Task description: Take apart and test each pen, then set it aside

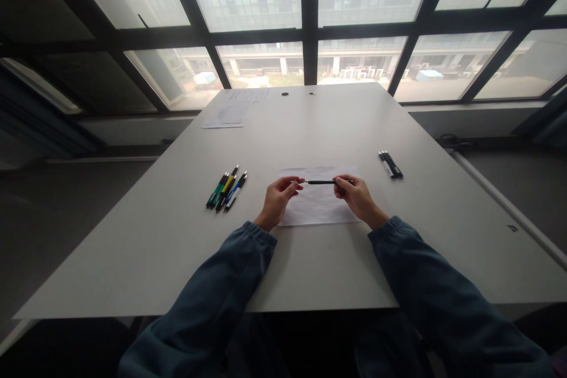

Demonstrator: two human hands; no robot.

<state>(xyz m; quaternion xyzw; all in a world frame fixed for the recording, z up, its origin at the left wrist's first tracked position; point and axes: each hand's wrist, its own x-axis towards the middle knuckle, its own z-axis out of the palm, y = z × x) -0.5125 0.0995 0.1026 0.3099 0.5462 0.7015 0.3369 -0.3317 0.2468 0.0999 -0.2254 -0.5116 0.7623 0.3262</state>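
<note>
Left hand point(280, 196): fingertips pinched on the thin left end of a slim black pen point(322, 182). Right hand point(355, 195): fingers closed about its other end. Pen held level above a white paper sheet point(323, 208) on the white worktop point(310, 136). Multicoloured pens point(228, 188) lie to the left; black-and-white pens point(390, 165) lie to the right, farther back.

The pen point(322, 182) is slim and black, noticeably thinner toward its left end. Gripped near both ends, it runs roughly level left to right, over the paper point(321, 208).
</note>
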